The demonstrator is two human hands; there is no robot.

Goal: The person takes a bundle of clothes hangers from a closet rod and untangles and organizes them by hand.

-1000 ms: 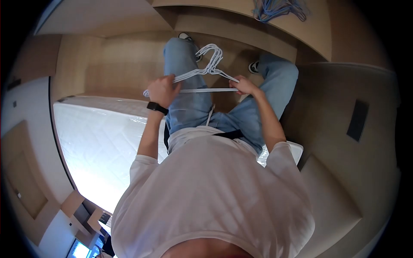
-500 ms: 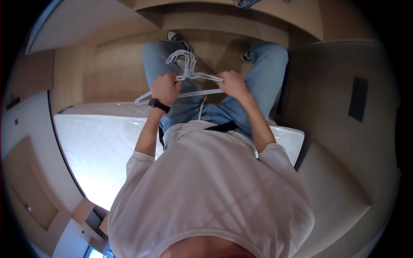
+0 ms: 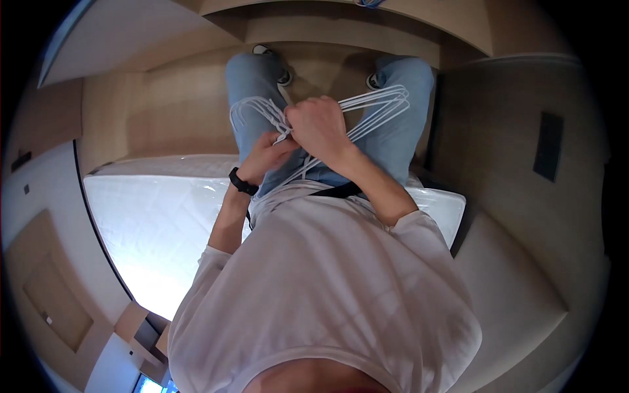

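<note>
A bundle of several white wire clothes hangers is held over my lap, tilted, with the hooks toward the left and the loops toward the right. My right hand is closed around the bundle near the necks, its back facing up. Below and left of it, my left hand, with a black watch on the wrist, pinches the hangers at the base of the hooks. My right hand partly hides the necks and my left fingertips.
I sit on a plastic-wrapped mattress, my knees apart and shoes on the wooden floor. A wooden desk or shelf edge runs in front, with a blue item at its top. A padded panel stands at the right.
The hangers have turned, so the hooks now point left and the loops right. My right hand has moved left to the necks, and my left hand has shifted down and right beside it.
</note>
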